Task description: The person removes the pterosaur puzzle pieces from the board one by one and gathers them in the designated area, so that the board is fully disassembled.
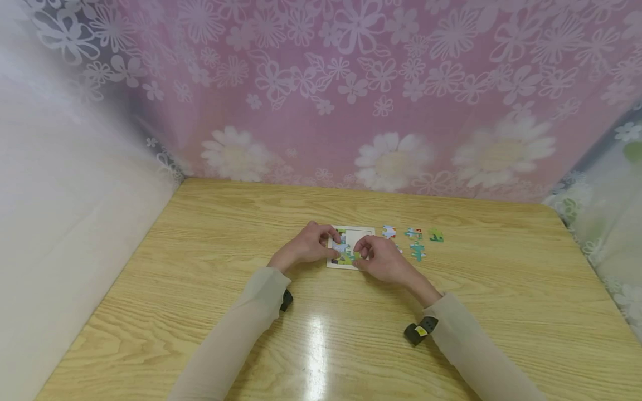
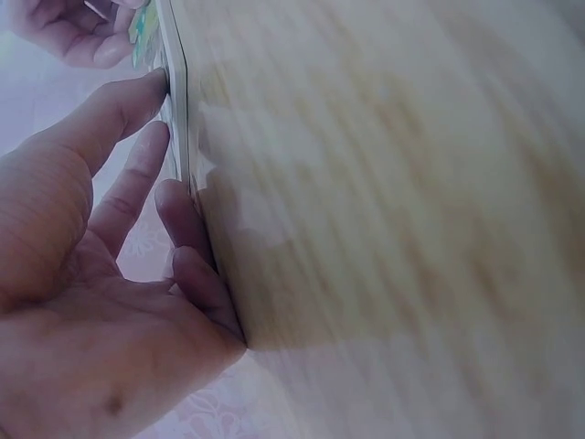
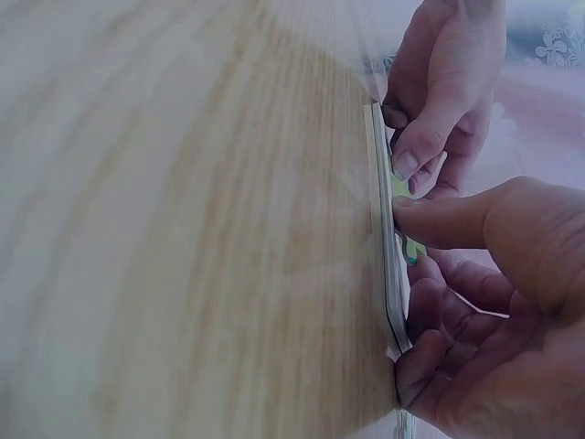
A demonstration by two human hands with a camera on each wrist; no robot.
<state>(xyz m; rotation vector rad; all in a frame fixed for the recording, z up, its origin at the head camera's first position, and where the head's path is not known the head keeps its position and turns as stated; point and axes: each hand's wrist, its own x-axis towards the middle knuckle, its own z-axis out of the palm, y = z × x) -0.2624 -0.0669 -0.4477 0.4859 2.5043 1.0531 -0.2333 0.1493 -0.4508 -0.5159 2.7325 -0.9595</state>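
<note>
A white puzzle tray is seen at the middle of the wooden table. Its left edge is touched by the left hand, fingers fairly straight. A green piece is pressed onto the tray under the right hand — fingertips bent. Loose pieces lie just right of the tray.

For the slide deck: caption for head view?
Both hands, left hand and right hand, work on a puzzle board; loose pieces beside.

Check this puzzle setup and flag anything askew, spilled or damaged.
Nothing stands out. The puzzle board lies flat on the table, both hands on it, and the loose pieces lie face up in a small cluster to its right.
</note>
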